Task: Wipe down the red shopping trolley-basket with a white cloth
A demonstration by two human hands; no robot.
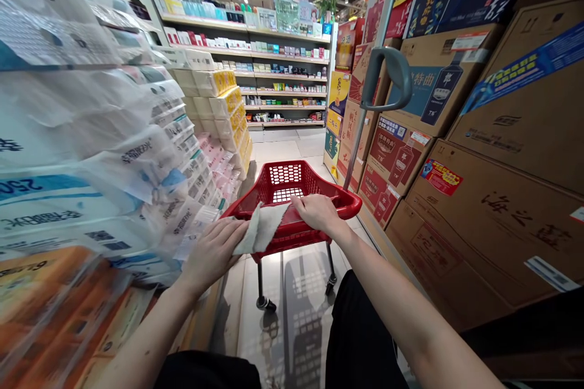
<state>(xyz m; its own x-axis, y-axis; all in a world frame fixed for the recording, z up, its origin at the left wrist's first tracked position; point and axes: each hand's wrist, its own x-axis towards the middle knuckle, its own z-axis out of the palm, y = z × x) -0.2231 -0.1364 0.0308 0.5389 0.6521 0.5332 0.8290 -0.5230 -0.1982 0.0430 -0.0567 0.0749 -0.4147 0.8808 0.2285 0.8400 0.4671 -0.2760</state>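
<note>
A red plastic shopping cart (274, 242) stands in front of me, its mesh basket bare at the bottom. Across its near rim lies a crumpled pale grey cloth (269, 225), between my two hands. My left hand (218, 246) is closed at the left end of the cart's rim, its fingertips over the cloth's edge. Further right, my right hand (316, 213) curls over the cart's handle, its thumb side touching the cloth's other end. By the cart's right corner rises a metal pole with a grey loop handle (387, 79).
Plastic-wrapped tissue packs (137, 158) are piled high close on the left. Stacked cardboard cartons (497, 213) line the right. Beyond the cart, the tiled aisle (287, 144) leads to shelves of boxed goods (283, 61). My legs are just behind the cart's wheels.
</note>
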